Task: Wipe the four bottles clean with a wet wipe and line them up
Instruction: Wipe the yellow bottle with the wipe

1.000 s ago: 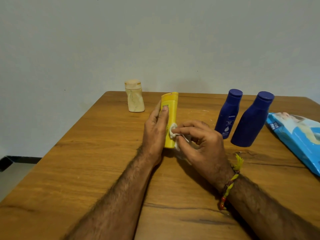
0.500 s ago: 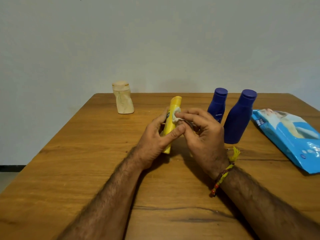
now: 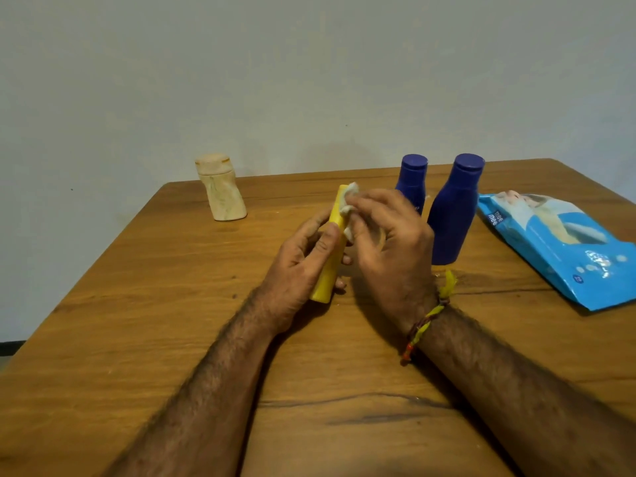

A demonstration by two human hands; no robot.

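My left hand (image 3: 303, 259) grips a yellow bottle (image 3: 331, 266), tilted with its top leaning away from me, just above the wooden table (image 3: 144, 304). My right hand (image 3: 389, 242) pinches a crumpled white wet wipe (image 3: 348, 198) against the bottle's upper end. Two dark blue bottles stand upright behind my right hand: a smaller one (image 3: 411, 180) partly hidden by my fingers and a larger one (image 3: 451, 208) to its right. A beige bottle (image 3: 220, 191) stands alone at the far left.
A blue wet-wipe pack (image 3: 564, 242) lies flat at the right of the table. A plain wall rises directly behind the table's far edge. A thread bracelet is tied round my right wrist.
The wipe has slid up the yellow bottle from its lower part to its top. My left hand has shifted its grip lower and tilted the bottle. The view has also shifted.
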